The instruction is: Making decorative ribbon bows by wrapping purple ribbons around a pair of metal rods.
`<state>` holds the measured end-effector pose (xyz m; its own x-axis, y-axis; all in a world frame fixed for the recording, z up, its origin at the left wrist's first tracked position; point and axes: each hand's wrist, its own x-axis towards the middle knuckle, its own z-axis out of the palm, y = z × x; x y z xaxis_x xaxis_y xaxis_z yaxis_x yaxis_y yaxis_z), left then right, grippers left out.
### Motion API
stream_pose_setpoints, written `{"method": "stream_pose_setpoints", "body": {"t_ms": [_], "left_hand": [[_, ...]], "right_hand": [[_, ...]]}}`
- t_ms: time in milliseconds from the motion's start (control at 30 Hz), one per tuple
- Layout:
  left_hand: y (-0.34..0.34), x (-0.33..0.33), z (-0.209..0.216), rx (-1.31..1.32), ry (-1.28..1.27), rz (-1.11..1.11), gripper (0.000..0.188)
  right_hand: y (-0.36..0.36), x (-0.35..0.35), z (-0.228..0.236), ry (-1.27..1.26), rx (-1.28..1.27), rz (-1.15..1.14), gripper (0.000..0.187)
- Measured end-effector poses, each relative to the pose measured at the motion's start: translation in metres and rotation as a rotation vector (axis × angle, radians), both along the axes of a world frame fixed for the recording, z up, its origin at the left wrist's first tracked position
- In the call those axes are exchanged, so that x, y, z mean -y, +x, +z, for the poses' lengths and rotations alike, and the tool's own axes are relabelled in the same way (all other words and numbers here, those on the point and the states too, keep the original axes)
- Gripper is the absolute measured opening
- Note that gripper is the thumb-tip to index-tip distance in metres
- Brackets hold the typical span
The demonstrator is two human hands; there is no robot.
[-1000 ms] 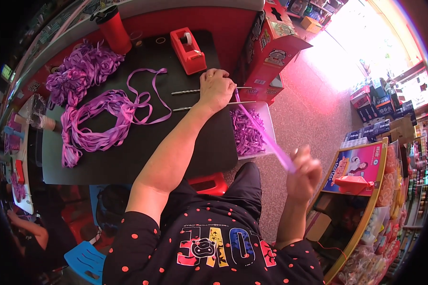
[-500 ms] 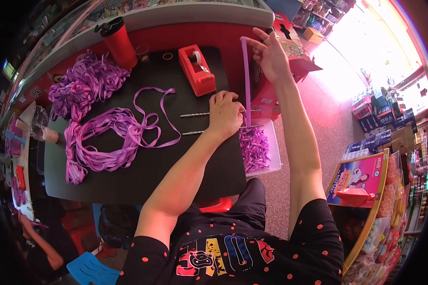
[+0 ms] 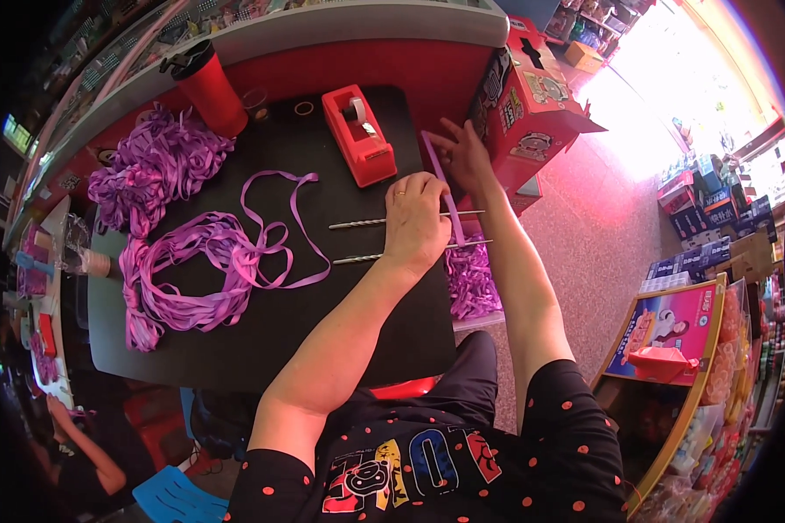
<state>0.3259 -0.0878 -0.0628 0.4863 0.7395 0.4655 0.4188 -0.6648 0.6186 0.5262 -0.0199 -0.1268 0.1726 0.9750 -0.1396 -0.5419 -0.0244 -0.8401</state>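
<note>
Two metal drill bits (image 3: 358, 224) lie side by side over the right edge of the black table (image 3: 209, 362), tips pointing past it. My left hand (image 3: 417, 220) is closed over their middles, fingers curled. A flat purple ribbon (image 3: 440, 170) runs taut from beside the bits up to the fingertips of my right hand (image 3: 467, 161), whose other fingers are spread. The finger contact on the ribbon is partly hidden. Below the table edge, a pale plastic tub (image 3: 490, 319) holds many short purple ribbon pieces (image 3: 473, 283).
On the table are a looped ribbon hank (image 3: 196, 301), a ribbon heap (image 3: 161, 166), a red tape dispenser (image 3: 358, 135) and a red tumbler (image 3: 211, 98). A red carton (image 3: 536, 105) stands beyond my right hand. Another person's arm (image 3: 92, 449) shows lower left, near a blue stool (image 3: 179, 497).
My right hand has come down and toward the table, and the ribbon stretch has shortened and tilted. My left hand stays on the bits. My right forearm now covers more of the tub.
</note>
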Motion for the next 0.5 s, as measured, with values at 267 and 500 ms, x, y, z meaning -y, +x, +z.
{"method": "stream_pose_setpoints", "body": {"t_ms": [267, 500], "left_hand": [[-0.002, 0.004, 0.000, -0.017, 0.025, -0.019, 0.015], [-0.006, -0.002, -0.003, -0.017, 0.049, -0.027, 0.014]], "right_hand": [[-0.031, 0.131, -0.124, -0.055, 0.641, -0.039, 0.044], [-0.117, 0.283, -0.077, -0.009, 0.500, -0.272, 0.037]]}}
